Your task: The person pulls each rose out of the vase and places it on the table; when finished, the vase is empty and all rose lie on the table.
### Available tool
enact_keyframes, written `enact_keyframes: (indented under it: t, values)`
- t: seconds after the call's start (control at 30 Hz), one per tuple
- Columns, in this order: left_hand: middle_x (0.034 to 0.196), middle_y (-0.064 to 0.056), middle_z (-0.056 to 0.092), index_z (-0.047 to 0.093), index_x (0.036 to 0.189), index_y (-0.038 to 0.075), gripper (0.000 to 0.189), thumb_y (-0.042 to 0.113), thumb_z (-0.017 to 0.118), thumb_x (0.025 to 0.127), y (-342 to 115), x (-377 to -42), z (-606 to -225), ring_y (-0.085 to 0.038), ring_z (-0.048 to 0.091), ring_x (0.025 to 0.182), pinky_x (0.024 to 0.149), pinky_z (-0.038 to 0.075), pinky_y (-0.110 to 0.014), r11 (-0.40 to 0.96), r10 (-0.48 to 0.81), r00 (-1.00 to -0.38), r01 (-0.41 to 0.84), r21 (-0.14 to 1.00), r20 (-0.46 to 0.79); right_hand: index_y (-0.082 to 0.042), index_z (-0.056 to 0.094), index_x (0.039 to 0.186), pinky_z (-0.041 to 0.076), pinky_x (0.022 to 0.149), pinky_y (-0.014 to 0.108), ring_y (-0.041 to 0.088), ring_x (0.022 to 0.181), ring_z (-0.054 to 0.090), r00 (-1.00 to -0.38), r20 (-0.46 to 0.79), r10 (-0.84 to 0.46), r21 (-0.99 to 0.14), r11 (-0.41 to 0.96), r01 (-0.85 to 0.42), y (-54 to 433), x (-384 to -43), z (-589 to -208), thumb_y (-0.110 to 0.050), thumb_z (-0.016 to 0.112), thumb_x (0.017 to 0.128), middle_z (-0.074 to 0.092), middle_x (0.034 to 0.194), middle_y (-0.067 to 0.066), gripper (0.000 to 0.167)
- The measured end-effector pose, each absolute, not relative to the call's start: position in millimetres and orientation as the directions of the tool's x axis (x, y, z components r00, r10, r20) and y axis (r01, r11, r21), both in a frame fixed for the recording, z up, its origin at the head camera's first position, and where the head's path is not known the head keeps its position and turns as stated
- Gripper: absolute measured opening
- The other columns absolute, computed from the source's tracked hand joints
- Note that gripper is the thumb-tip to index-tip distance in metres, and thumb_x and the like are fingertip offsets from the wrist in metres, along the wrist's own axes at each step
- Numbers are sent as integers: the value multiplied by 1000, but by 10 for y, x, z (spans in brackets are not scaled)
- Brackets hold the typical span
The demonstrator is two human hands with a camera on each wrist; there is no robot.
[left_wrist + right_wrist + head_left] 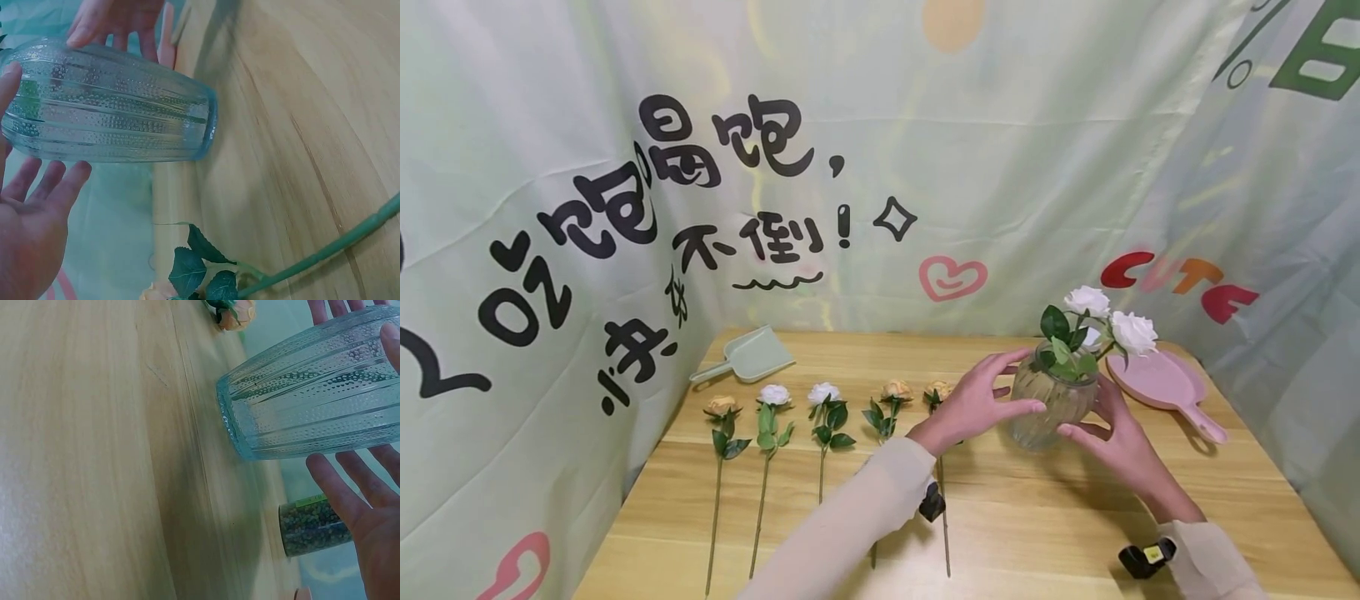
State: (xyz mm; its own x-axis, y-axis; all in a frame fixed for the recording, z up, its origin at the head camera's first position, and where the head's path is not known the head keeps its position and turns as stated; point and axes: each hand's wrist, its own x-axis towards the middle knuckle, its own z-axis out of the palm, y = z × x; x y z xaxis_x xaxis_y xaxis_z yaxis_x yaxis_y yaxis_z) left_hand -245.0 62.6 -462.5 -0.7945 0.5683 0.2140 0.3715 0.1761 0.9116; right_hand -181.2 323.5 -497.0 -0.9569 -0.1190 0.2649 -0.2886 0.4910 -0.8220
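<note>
A clear ribbed glass vase (1054,408) stands at the right of the table, with white roses (1135,333) and green leaves in its mouth. My left hand (976,403) curves around its left side, thumb toward the front. Around the right side curves my right hand (1120,446), its thumb also in front. Both wrist views show fingers and thumbs at the glass, on opposite sides of the dimpled body (112,100). Whether the base (234,422) touches the wood cannot be told. The stems inside are blurred by the glass.
Single-stem roses, white (775,395) and orange (722,406), lie in a row on the left and middle. A pale green dustpan (758,357) lies behind them. Right of the vase is a pink pan-shaped tray (1157,379). A jar of dark pellets (312,525) shows behind my right fingers.
</note>
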Motion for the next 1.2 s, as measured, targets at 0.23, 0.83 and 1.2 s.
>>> enact_keyframes:
  t: [0.23,0.83,1.2]
  values:
    - [167,11,48,46,164,34,75,39,83,99,609,-2436,-4645,-11,54,146,114,58,-30,161,548,-805,369,915,228,-25,12,176,58,90,6,-22,128,41,-944,299,-137,-820,469,-327,3190,-1792,-4968,-2,79,98,30,167,27,105]
    - [161,8,51,46,164,37,77,38,84,97,288,-2153,-4633,-9,55,142,109,60,-26,168,520,-821,371,913,238,-12,14,175,55,95,6,-24,130,40,-927,321,-194,-812,447,-374,2954,-1651,-4963,3,83,92,37,162,42,108]
    - [160,11,50,47,163,38,80,38,88,94,208,-2156,-4673,-13,54,145,114,58,-33,153,525,-825,331,931,207,-5,18,173,55,95,5,-23,130,43,-915,340,-217,-807,431,-403,2909,-1636,-4976,5,82,92,41,158,44,103]
